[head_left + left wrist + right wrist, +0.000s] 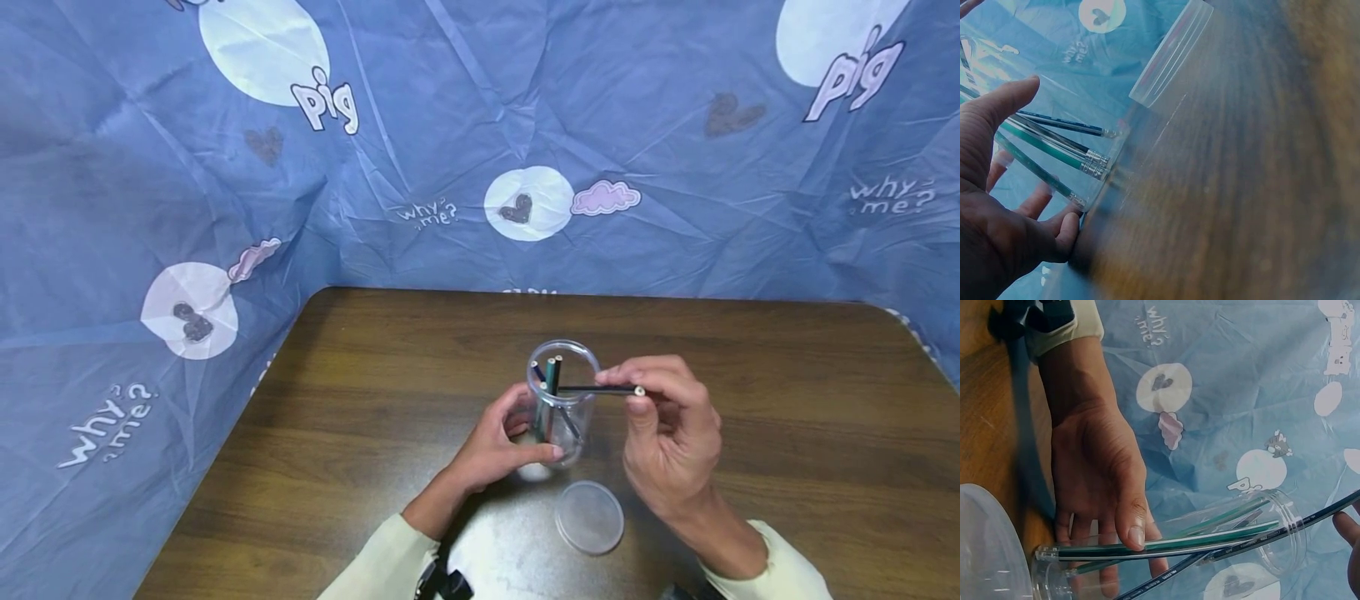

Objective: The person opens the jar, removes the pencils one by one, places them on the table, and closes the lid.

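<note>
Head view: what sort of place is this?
Perhaps a makeshift recording corner: a table, a creased, printed cloth behind and beside it, and a black wrist device.

Pencils (552, 377) in jar (585, 421); lid (590, 517) on table (360, 475) before jar; cloth (450, 125) behind table.

Your jar (582, 415) looks glossy clear plastic, your pencils (1041, 170) end in shiny metal, the lower-centre lid (590, 518) is cloudy plastic, the table (420, 358) glossy wood-grain, the upper backdrop (442, 125) creased sheeting.
</note>
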Demonstrator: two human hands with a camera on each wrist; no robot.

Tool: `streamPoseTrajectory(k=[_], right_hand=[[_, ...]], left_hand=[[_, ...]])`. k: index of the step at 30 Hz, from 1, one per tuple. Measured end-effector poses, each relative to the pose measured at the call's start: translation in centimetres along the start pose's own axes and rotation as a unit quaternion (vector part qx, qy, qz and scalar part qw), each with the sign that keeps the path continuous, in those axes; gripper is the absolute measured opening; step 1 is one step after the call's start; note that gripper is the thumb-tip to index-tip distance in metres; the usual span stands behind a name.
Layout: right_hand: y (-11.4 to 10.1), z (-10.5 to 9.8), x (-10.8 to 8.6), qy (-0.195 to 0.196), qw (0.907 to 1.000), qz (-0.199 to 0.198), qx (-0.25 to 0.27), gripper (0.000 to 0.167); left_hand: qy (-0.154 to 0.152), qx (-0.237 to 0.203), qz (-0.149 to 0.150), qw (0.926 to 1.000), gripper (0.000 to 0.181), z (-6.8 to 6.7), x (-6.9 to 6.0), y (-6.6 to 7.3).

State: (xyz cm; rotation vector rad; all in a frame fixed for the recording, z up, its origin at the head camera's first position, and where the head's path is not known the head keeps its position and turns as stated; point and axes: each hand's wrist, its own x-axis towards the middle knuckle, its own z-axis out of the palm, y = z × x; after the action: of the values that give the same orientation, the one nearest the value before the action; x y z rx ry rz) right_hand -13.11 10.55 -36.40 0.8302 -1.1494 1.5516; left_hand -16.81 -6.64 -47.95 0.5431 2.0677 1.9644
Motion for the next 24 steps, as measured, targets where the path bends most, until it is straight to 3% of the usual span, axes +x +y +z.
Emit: streamPoseTrajectory(k=[24], right_hand=[[-0.19,0.42,0.4,0.066,0.9972,-0.03,0.018,0.04]], left_hand=[[-0.002,0.007,0.005,1.0,0.072,-0.08,-0.06,-0.11]])
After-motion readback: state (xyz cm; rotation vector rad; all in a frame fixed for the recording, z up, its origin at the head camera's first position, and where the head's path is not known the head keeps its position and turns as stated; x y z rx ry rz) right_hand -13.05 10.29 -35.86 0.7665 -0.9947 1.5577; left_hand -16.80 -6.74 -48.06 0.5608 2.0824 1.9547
